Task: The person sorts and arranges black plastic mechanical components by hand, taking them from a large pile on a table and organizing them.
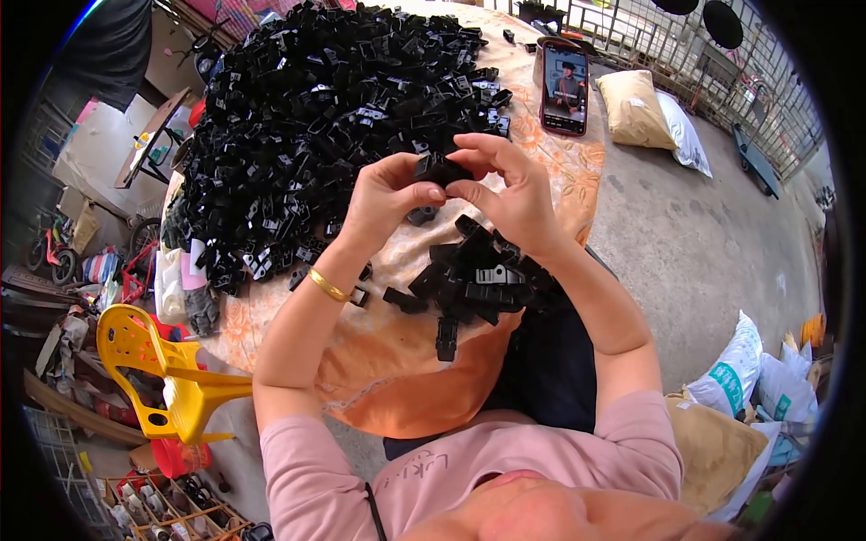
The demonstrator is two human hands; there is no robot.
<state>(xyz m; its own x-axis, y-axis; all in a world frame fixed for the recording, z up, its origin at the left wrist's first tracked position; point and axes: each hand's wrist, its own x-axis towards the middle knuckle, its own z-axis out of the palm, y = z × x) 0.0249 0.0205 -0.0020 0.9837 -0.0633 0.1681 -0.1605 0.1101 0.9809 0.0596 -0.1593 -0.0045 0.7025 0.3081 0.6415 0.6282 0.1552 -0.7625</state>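
Between my two hands, over the table, is a small black plastic part (437, 168). My left hand (386, 194) pinches it from the left with thumb and forefinger; a gold bangle circles that wrist. From the right, my right hand (507, 187) grips the same part with thumb and curled fingers, which hide some of it. Beyond my hands spreads a large heap of similar black plastic parts (298, 117). A smaller pile of black parts (478, 279) lies nearer to me, below my right hand, at the table's near edge.
A patterned orange tablecloth (361, 361) covers the table. At its far right stands a phone (565, 86) with a lit screen. A yellow plastic chair (171, 370) is at the left. Sacks (634, 108) lie on the floor at the right, others (726, 370) at the lower right.
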